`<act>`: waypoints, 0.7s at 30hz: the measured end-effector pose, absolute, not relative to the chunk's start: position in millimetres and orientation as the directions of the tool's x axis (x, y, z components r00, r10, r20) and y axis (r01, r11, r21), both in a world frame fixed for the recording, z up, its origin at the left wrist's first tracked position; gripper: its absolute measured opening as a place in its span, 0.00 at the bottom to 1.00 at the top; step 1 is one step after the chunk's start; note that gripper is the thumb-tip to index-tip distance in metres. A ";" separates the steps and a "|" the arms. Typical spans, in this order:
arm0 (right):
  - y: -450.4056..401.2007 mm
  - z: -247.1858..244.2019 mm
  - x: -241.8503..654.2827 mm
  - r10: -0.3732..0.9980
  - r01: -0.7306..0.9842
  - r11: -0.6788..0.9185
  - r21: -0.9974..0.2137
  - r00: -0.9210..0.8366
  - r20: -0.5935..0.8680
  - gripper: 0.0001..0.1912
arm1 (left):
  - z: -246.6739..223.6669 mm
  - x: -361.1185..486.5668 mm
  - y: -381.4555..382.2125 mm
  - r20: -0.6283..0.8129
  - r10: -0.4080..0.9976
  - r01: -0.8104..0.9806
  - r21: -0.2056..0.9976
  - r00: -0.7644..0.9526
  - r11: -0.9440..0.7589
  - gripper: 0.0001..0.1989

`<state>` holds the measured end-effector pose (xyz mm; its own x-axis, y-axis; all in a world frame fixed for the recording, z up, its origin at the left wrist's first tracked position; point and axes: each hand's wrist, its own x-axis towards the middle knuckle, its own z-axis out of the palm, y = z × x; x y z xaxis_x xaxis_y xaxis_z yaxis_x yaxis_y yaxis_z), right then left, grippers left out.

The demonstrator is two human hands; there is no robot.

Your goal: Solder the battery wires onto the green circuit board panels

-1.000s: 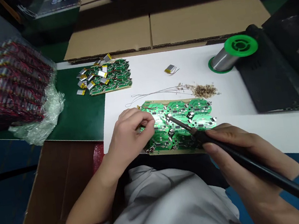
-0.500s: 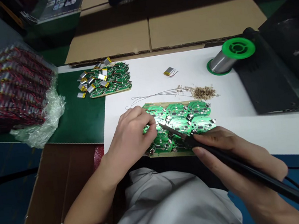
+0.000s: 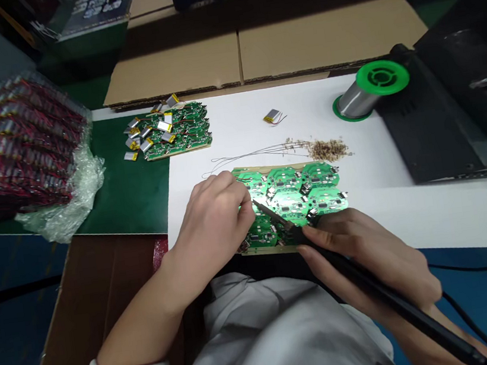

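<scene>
A green circuit board panel (image 3: 324, 200) lies flat on the white table mat. Over its left part my left hand (image 3: 215, 219) is closed in a pinch; what its fingertips hold is hidden. My right hand (image 3: 364, 250) grips a black soldering iron (image 3: 354, 270) like a pen, and the iron's tip points at the board just beside my left fingertips. Thin wire (image 3: 244, 155) lies behind the panel, next to a pile of brown crumbs (image 3: 328, 149). One small battery (image 3: 273, 116) with leads sits farther back.
At the back left, several batteries rest on a second board panel (image 3: 192, 135). A tall stack of wired batteries (image 3: 10, 147) stands far left beside bubble wrap (image 3: 66, 200). To the right are a solder spool (image 3: 356, 99) and a black box (image 3: 425, 134). Cardboard (image 3: 174, 66) borders the back.
My right hand and the soldering iron have moved left, bringing the tip closer to my left fingertips. My left hand stays pinched over the board. The whole view has shifted slightly.
</scene>
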<state>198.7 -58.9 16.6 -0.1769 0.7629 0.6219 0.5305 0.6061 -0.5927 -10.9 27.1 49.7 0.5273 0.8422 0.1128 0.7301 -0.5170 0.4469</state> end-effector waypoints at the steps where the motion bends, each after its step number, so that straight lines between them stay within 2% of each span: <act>1: -60.2 17.7 198.1 0.782 0.539 0.580 -0.611 -0.160 0.602 0.23 | 49.9 -10.4 27.4 0.108 0.842 0.733 0.443 0.529 -0.517 0.10; 4: -68.3 21.3 197.4 0.871 0.567 0.418 -0.710 -0.029 0.490 0.22 | 49.5 -9.4 27.8 0.103 0.842 0.739 0.431 0.530 -0.518 0.10; 6: -73.5 20.1 198.6 0.874 0.567 0.378 -0.732 0.041 0.483 0.26 | 49.1 -9.1 27.9 0.105 0.841 0.741 0.425 0.531 -0.521 0.10; 10: -75.5 8.3 203.8 0.809 0.586 0.470 -0.660 0.012 0.587 0.31 | 49.4 -10.2 28.0 0.108 0.842 0.738 0.432 0.528 -0.518 0.10; 21: -54.6 -8.4 225.6 0.744 0.615 0.565 -0.550 -0.092 0.662 0.20 | 44.9 -10.3 21.8 0.101 0.858 0.698 0.538 0.503 -0.473 0.09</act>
<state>225.6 -54.6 -8.4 -0.0922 0.7440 0.6618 0.6149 0.5653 -0.5498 -10.3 21.8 44.9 0.5033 0.8582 0.1013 0.6976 -0.4726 0.5385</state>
